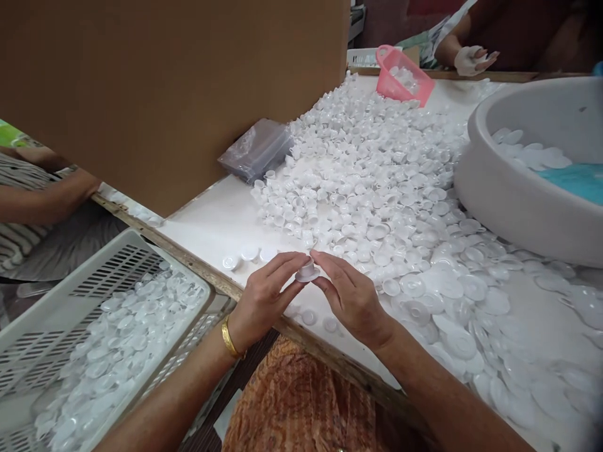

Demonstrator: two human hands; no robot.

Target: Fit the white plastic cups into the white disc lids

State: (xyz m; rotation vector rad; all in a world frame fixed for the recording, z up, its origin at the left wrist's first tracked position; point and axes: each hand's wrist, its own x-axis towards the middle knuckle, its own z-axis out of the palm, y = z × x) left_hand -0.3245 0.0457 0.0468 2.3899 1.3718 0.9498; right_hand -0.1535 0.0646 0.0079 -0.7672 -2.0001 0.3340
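My left hand [264, 295] and my right hand [351, 295] meet over the near edge of the white table [217, 220]. Together they pinch one small white plastic part [307, 271], a little cup sitting on a round disc. Fingertips of both hands press on it from either side. My left wrist wears a gold bangle. Right behind my hands spreads a big heap of white cups and discs [377, 188]. A few single discs [245, 256] lie on the table near my left hand.
A white slotted crate [70, 282] with assembled parts stands at lower left. A large grey basin [518, 194] sits at right, a pink basket [402, 75] at the far end, a cardboard wall [164, 81] behind. Other people's arms show at left and top right.
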